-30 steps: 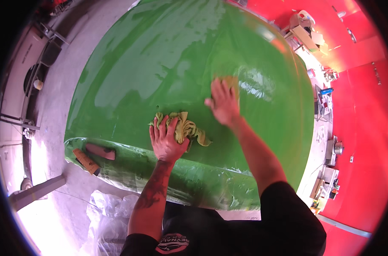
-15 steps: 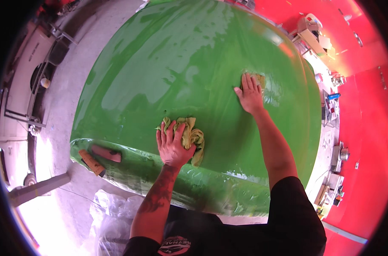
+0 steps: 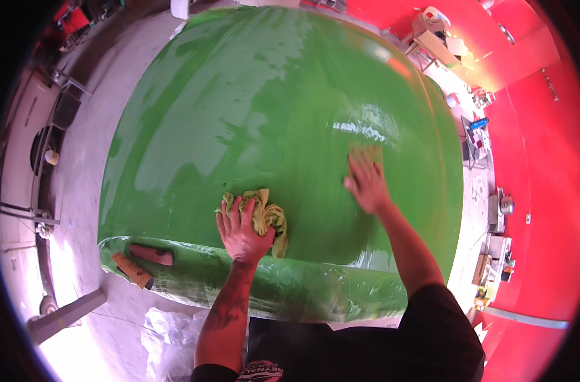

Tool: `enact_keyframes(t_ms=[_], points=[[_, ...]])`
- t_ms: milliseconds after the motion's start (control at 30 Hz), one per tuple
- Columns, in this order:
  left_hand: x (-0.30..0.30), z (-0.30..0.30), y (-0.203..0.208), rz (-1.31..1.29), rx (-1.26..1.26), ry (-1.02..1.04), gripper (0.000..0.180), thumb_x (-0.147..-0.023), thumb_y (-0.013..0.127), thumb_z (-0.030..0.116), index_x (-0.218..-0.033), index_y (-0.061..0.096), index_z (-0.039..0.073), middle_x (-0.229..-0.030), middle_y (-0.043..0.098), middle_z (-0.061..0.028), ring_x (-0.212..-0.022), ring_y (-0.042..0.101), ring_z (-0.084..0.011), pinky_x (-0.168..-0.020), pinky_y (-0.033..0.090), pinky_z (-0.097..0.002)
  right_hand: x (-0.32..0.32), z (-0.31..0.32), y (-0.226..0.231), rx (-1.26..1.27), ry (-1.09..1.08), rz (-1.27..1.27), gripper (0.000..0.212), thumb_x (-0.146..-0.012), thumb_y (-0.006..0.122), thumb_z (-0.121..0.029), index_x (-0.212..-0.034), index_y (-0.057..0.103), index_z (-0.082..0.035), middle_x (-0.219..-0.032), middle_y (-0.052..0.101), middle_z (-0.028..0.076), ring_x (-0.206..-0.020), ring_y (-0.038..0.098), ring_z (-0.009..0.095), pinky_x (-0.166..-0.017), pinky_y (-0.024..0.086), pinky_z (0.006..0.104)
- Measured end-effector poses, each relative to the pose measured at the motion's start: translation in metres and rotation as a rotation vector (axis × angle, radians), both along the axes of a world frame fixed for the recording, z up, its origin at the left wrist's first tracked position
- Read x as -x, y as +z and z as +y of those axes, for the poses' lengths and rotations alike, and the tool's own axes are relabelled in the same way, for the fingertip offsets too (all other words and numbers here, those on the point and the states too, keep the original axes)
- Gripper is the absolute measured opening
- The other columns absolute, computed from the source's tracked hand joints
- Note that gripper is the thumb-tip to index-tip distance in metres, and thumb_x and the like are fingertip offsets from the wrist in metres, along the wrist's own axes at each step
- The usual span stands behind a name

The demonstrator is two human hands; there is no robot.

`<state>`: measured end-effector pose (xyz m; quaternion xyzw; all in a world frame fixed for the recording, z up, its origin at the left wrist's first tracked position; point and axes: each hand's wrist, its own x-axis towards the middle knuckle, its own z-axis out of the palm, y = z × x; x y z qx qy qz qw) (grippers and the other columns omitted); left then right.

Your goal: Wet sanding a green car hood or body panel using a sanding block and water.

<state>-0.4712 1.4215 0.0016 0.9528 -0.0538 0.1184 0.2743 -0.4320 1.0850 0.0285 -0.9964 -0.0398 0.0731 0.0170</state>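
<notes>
A wide, glossy green car hood [image 3: 175, 146] fills the middle of the view, with wet-looking streaks and shiny patches. Near its front edge, my left hand [image 3: 244, 239] rests on a bunched yellow-green cloth [image 3: 276, 219], its fingers spread over the folds and pressing it to the panel. Farther out on the right half, my right hand [image 3: 368, 188] lies flat over a small tan sheet that looks like sandpaper [image 3: 371, 153]. The hand is slightly blurred, and its fingers cover part of the sheet.
A cork-coloured sanding block [image 3: 132, 270] and a dull pink block [image 3: 151, 254] lie at the hood's front left. Clear plastic sheeting [image 3: 165, 337] hangs below. Shelves with tools and a blue bottle [image 3: 478, 123] line the red wall [image 3: 544, 210].
My right hand has drawn the tan sheet toward me across the hood, and a bright wet patch shows beyond it. My left hand stays on the cloth; the whole view has shifted slightly.
</notes>
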Motion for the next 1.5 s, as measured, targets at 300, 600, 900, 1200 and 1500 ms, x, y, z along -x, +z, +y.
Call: enact_keyframes(t_ms=[300,600,900,1200,1500], points=[[0.005,0.009,-0.003,-0.007,-0.034,0.017,0.072,-0.061,0.073,0.027,-0.13,0.051,0.019,-0.137,0.046,-0.0074,-0.135,0.036,-0.0395,-0.111,0.026,-0.0561,0.146,0.065,-0.014,0.062,-0.039,0.11,0.078,-0.096,0.032,-0.06,-0.153,0.017,-0.008,-0.16,0.015,0.011,-0.147,0.014,0.03,-0.117,0.011,0.0529],[0.002,0.0,-0.008,-0.027,-0.054,-0.004,0.071,-0.062,0.071,0.029,-0.13,0.051,0.019,-0.138,0.046,-0.0075,-0.135,0.036,-0.0403,-0.111,0.026,-0.056,0.038,-0.019,-0.009,-0.009,-0.092,-0.059,0.075,-0.096,0.026,-0.062,-0.15,0.026,-0.011,-0.156,0.027,0.011,-0.145,0.022,0.029,-0.116,0.014,0.0527],[0.002,0.005,-0.008,-0.034,-0.074,0.024,0.068,-0.063,0.07,0.027,-0.129,0.052,0.019,-0.137,0.048,-0.0056,-0.135,0.037,-0.0384,-0.111,0.028,-0.0545,0.11,0.009,-0.014,-0.002,-0.159,-0.023,0.078,-0.096,0.029,-0.06,-0.153,0.017,-0.008,-0.159,0.016,0.013,-0.147,0.014,0.032,-0.117,0.01,0.0531],[0.003,0.002,-0.011,-0.041,-0.101,0.006,0.067,-0.063,0.068,0.026,-0.128,0.052,0.019,-0.136,0.05,-0.0064,-0.134,0.039,-0.0376,-0.111,0.029,-0.0542,0.115,-0.037,-0.001,0.022,-0.187,0.016,0.071,-0.098,0.027,-0.056,-0.152,0.022,-0.01,-0.158,0.021,0.009,-0.146,0.02,0.028,-0.116,0.015,0.0522],[-0.001,0.005,-0.003,-0.112,-0.149,-0.022,0.061,-0.067,0.067,0.014,-0.127,0.054,0.012,-0.132,0.054,-0.01,-0.123,0.05,-0.0359,-0.107,0.033,-0.0502,0.074,-0.055,-0.02,-0.053,-0.383,-0.176,0.07,-0.098,0.034,-0.054,-0.151,0.024,-0.01,-0.158,0.021,0.008,-0.146,0.019,0.027,-0.115,0.016,0.0514]])
